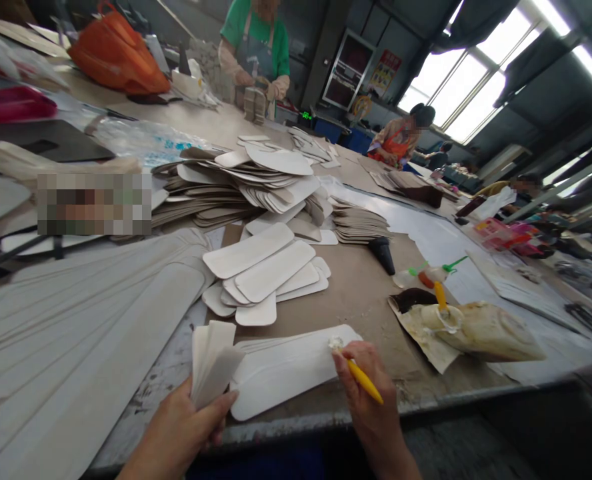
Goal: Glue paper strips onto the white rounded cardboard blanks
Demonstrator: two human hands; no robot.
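Note:
My right hand [369, 390] grips a glue brush by its yellow handle [365, 381]. The brush's whitish tip rests on the far right end of a long white strip with rounded ends [286, 380], which lies fanned with others near the front edge. In my left hand [186, 420] is a small fan of white strips [212, 360], held up at the left end of that long strip, with the thumb across them. Beyond both hands lies a loose pile of shorter white rounded pieces [276, 267]. To the right, a glue-stained bottle on its side [496, 330] has another yellow handle [441, 295] in its opening.
Long white strips [101, 353] fan out at the left. Taller stacks of cut pieces [256, 180] stand behind, near a black cone-shaped object [382, 253] and small green-tipped bottles [433, 273]. An orange bag [119, 53] sits far left. Co-workers [256, 53] are across the table.

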